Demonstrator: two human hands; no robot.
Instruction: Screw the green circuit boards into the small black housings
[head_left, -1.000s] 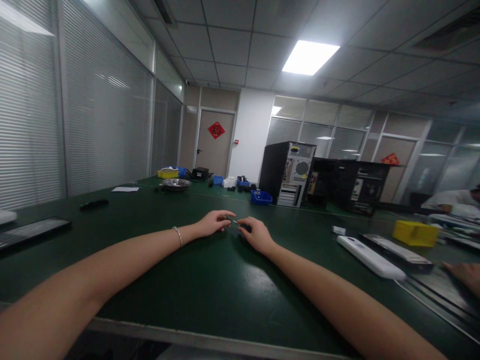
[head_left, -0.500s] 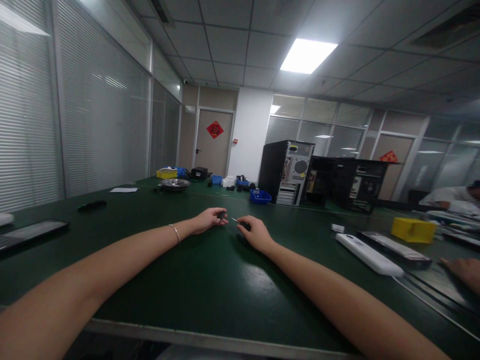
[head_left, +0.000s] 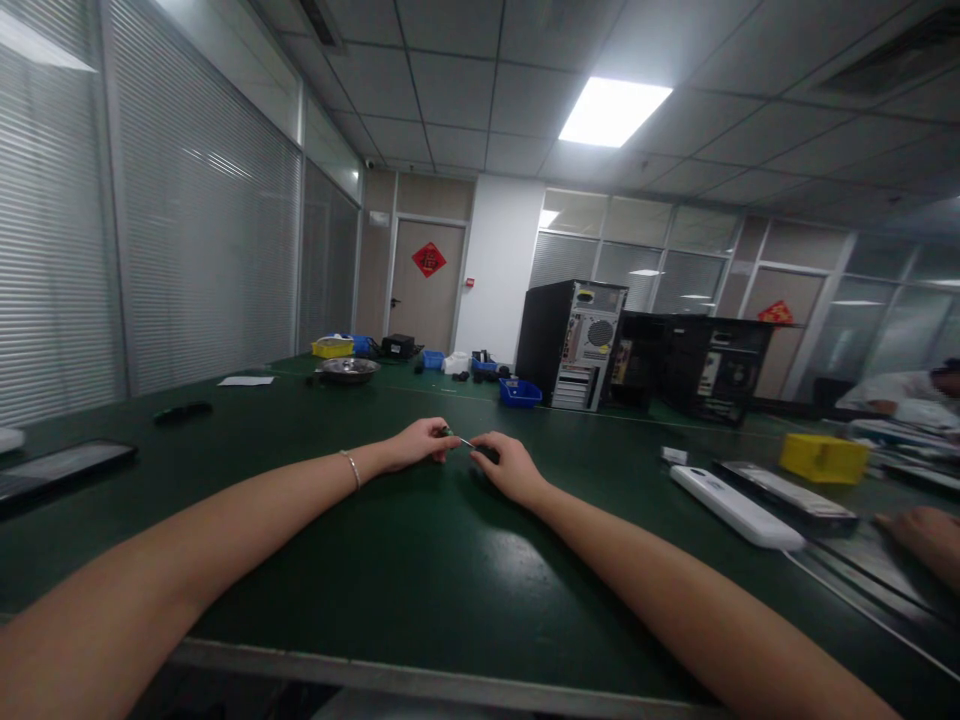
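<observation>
Above the green table (head_left: 360,600), both my hands are close together. My right hand (head_left: 516,468) is closed around the dark handle of a small screwdriver (head_left: 488,454). Its thin metal shaft points left, and the tip reaches the fingers of my left hand (head_left: 417,443). Those fingers pinch a small dark part with a greenish spot (head_left: 448,431). Most of this part is covered by the fingers, so its kind does not show. Whether the screwdriver tip sits in the part or only beside it, I cannot tell.
Computer cases (head_left: 574,345) stand at the back right, a blue bin (head_left: 520,392) before them. A metal bowl (head_left: 349,371) lies back left. A white power strip (head_left: 735,507), a yellow box (head_left: 823,457) and another person's hand (head_left: 926,540) are at right.
My left fingers have closed more and turned around the small part. The gap between the screwdriver tip and my left hand has closed. My right hand stays nearly in place.
</observation>
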